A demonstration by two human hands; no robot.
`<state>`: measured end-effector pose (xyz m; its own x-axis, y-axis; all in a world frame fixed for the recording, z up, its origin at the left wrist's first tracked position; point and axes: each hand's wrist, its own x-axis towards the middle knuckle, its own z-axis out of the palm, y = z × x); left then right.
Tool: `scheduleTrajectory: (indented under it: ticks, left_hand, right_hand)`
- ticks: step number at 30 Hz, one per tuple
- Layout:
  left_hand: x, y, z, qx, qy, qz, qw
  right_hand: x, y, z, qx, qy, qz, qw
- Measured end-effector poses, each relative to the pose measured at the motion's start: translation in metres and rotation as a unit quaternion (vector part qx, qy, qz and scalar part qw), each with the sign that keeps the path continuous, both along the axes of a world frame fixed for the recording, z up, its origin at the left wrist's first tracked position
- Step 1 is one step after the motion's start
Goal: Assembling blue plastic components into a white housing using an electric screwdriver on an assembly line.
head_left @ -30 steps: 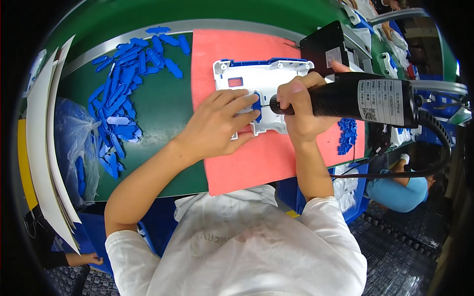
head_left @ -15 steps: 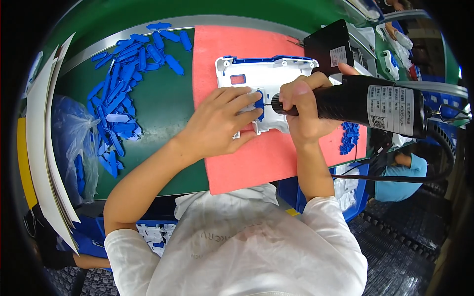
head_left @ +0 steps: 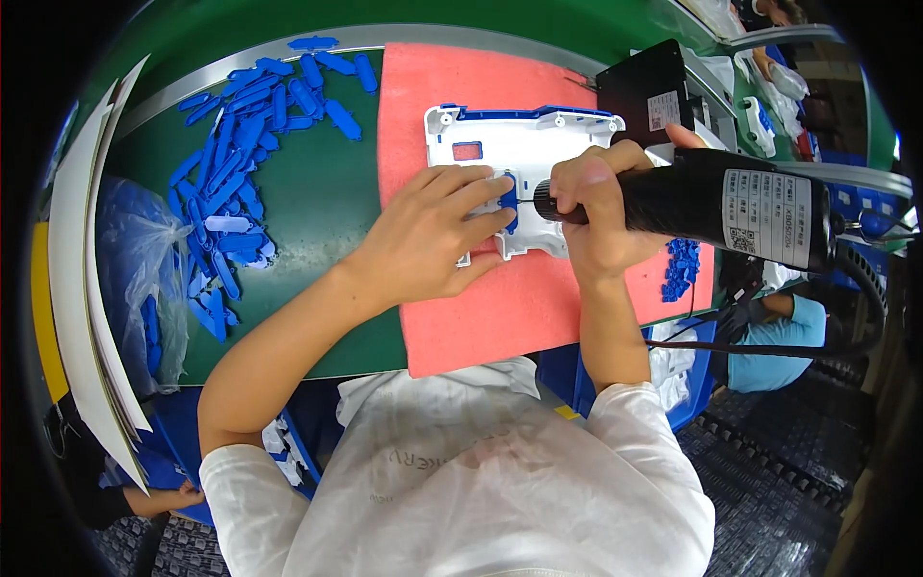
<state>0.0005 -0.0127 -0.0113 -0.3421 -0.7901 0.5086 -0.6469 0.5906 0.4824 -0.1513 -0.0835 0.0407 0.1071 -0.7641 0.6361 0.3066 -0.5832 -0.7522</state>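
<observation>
A white plastic housing [head_left: 529, 144] with a blue edge strip lies open side up on a pink mat [head_left: 461, 337]. My left hand [head_left: 433, 226] grips its left part, the fingertips pressing by a small blue plastic piece [head_left: 510, 204] seated in it. A black electric screwdriver [head_left: 683, 197] lies level in my right hand [head_left: 606, 212], fingers wrapped round its front end. Its thin bit points left and reaches the blue piece. The bit's tip and any screw are too small to make out. My left palm hides part of the housing.
Loose blue strips [head_left: 231, 173] are heaped on the green table left of the mat, beside a clear bag [head_left: 144, 288] and upright white sheets [head_left: 82, 250]. Small blue parts [head_left: 681, 269] lie right. A black box [head_left: 644, 91] stands behind. A cable [head_left: 750, 346] hangs right; co-workers are nearby.
Both hands, the screwdriver and the housing keep nearly the same pose; the view has shifted slightly. At the lower left, a co-worker's hand has come into sight and white parts in a bin show less.
</observation>
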Motion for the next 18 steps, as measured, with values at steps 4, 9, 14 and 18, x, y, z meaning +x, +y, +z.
scheduleTrajectory:
  ticks: [4,9,14,18]
  left_hand:
    - [-0.001,0.0,-0.001,0.001,-0.002,-0.003,1.0]
    - [-0.001,0.0,-0.002,0.003,-0.001,-0.005,1.0]
    - [-0.001,0.0,-0.002,0.008,-0.001,-0.007,1.0]
    - [-0.001,-0.001,-0.004,0.006,0.0,-0.007,1.0]
  right_hand:
    - [-0.006,-0.002,-0.006,-0.025,0.024,-0.003,0.999]
    - [-0.015,-0.002,-0.018,-0.038,0.096,-0.001,0.995]
    - [-0.016,-0.001,-0.019,-0.035,0.087,0.012,0.996]
    - [-0.015,-0.001,-0.019,-0.019,0.08,0.022,0.996]
